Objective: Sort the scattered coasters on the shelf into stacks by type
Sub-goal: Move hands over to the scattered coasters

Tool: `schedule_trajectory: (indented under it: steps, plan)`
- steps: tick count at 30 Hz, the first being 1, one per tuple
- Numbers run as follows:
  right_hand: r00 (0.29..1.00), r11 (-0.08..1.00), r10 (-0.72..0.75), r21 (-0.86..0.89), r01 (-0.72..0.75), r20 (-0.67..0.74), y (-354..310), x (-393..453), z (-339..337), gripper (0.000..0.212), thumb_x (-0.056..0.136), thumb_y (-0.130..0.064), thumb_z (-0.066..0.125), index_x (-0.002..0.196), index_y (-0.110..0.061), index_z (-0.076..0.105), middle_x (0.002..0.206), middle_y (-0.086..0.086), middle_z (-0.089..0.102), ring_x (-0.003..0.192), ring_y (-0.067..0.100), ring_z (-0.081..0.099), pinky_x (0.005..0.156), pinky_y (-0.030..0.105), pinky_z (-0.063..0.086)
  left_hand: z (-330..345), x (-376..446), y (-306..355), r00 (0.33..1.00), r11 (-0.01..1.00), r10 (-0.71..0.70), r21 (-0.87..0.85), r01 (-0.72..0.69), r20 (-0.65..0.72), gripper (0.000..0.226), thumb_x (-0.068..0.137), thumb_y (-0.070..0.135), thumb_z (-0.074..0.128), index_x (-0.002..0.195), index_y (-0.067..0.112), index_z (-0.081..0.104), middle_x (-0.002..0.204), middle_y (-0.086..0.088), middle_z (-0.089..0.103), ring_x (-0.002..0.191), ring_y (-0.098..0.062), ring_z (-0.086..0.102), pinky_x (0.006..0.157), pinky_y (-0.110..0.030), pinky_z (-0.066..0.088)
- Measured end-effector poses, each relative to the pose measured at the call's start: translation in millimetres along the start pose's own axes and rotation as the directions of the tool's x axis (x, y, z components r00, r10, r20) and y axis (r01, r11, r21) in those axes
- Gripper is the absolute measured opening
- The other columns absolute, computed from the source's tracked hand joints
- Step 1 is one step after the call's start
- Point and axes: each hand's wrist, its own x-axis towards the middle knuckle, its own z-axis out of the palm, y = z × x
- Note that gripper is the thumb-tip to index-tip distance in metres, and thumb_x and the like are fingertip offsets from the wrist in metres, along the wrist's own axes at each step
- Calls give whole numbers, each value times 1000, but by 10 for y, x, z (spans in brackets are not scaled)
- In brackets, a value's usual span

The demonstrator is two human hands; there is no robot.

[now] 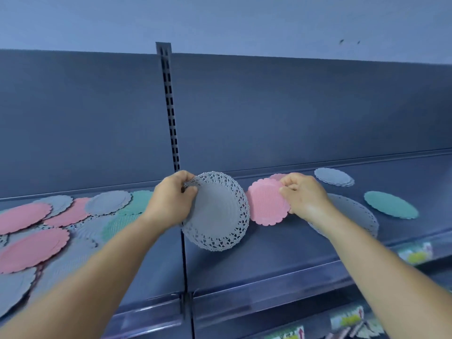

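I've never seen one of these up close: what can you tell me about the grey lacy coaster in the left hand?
The grey coaster is round, with a plain ribbed middle and an openwork lace border. It looks thin and flexible. The left hand pinches its upper left edge, holding it tilted above the shelf.

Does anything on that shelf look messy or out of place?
Yes. On the left part of the shelf, pink, grey and green coasters lie jumbled, overlapping with colours mixed. On the right they look sorted: a grey stack and a lone green coaster lie apart.
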Motion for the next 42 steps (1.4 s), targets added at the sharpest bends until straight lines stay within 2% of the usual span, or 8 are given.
schedule_trajectory:
  steps: [9,16,23,25,29,33,38,42]
  plan:
    - [1000,999,22,-29,-23,-16,579,874,-462,20,88,-13,50,73,-24,57,91,7,71,83,33,67,78,42,53,767,379,535,997,998,-45,34,47,-56,11,92,16,49,93,22,58,60,-2,58,49,-18,50,51,-25,37]
    - [990,996,44,65,-53,137,784,1484,-413,16,88,-8,51,88,-10,66,72,3,64,56,21,59,72,34,52,1128,566,722,982,992,-126,8,128,-141,10,93,16,49,92,22,58,70,-5,63,57,-21,52,51,-25,38]
    - [973,915,-116,-360,182,197,909,1608,-307,29,83,-15,61,111,-6,66,112,12,66,107,30,58,88,36,49,1342,598,826,974,983,-185,-30,183,-131,11,93,17,50,87,21,58,76,-12,67,52,-19,50,52,-25,40]
    - [974,929,-124,-322,182,191,942,1603,-365,29,88,-19,58,116,-14,65,118,8,62,111,26,56,92,32,45,1408,610,890,976,982,-184,-51,179,-116,12,93,16,50,85,22,58,78,-16,67,54,-20,51,54,-26,42]
    - [963,999,-51,30,45,264,963,1492,-663,33,93,-30,44,93,-7,67,80,0,63,76,18,56,75,35,49,1596,609,1098,985,979,-163,-136,154,-59,11,93,15,49,88,19,59,84,-21,69,61,-24,56,59,-34,49]
    - [927,986,-19,160,-45,375,1084,1192,-1046,15,88,-25,61,103,-24,62,96,-8,61,91,14,58,81,32,49,1839,528,1322,993,978,-116,-173,117,14,10,92,16,50,87,18,58,74,-12,65,59,-23,54,58,-33,47]
    - [962,1000,-21,24,15,272,1347,935,-1306,41,82,-17,67,119,-30,55,95,-10,52,79,5,51,65,20,40,2088,346,1498,995,997,-20,71,13,99,19,87,19,57,71,25,50,62,9,52,55,-7,47,44,-9,34]
    - [959,980,1,-191,56,284,1466,822,-1307,46,84,-22,64,128,-29,53,122,-1,56,94,11,51,80,22,37,2216,201,1501,983,951,-20,307,-37,182,14,85,24,60,94,14,59,70,4,57,70,-20,55,57,-25,40]
